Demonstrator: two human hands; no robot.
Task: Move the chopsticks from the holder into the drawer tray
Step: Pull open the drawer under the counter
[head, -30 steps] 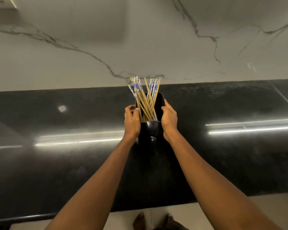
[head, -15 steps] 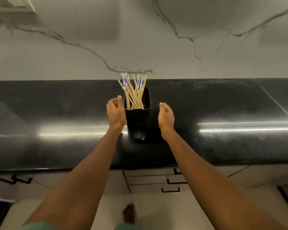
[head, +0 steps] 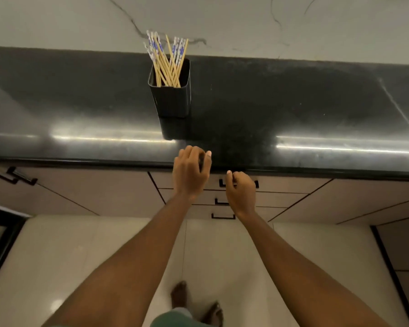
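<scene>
Black polished countertop (head: 293, 102) runs under a white veined wall (head: 246, 24), and the black holder (head: 172, 100) stands upright on it, well back from the front edge, with the chopsticks (head: 168, 60) all still inside, fanned out and leaning toward 12 o'clock. A second ago both hands clasped the holder's sides; half a second ago they lay flat on either side of it; now both have drawn away toward 6 o'clock and touch neither holder nor sticks. The left hand (head: 190, 172) hovers over the counter's front edge at 6 o'clock of the holder, fingers loosely curled and holding nothing. The right hand (head: 241, 192) sits at 4 o'clock of the left, lower, in front of the top drawer's handle (head: 222, 184), fingers curled; whether it has hold of the handle cannot be told. The drawer fronts (head: 281, 199) are all closed, and more of them and the pale floor (head: 104, 244) shows than before.
</scene>
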